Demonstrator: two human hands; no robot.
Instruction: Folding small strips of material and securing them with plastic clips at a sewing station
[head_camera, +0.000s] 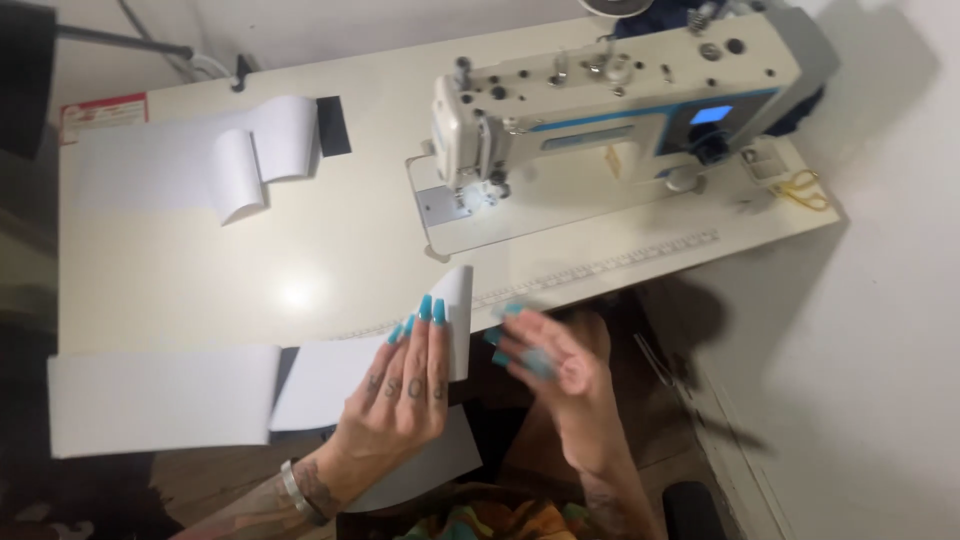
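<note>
My left hand (405, 385), with long turquoise nails, holds a white fabric strip (330, 370) at the table's front edge, fingers laid over its upturned end. The strip's end stands up next to my fingertips. My right hand (555, 365) hovers just right of it, blurred, palm turned up and fingers spread, holding nothing I can make out. A cream industrial sewing machine (600, 100) stands on the table beyond both hands, its needle area (475, 190) about a hand's length away.
Another white strip (160, 400) hangs over the front left edge. Folded white strips (240, 165) and a black piece (333, 125) lie at the back left of the white table (230, 270). Yellow-handled scissors (800, 188) rest at the right end. A white wall runs on the right.
</note>
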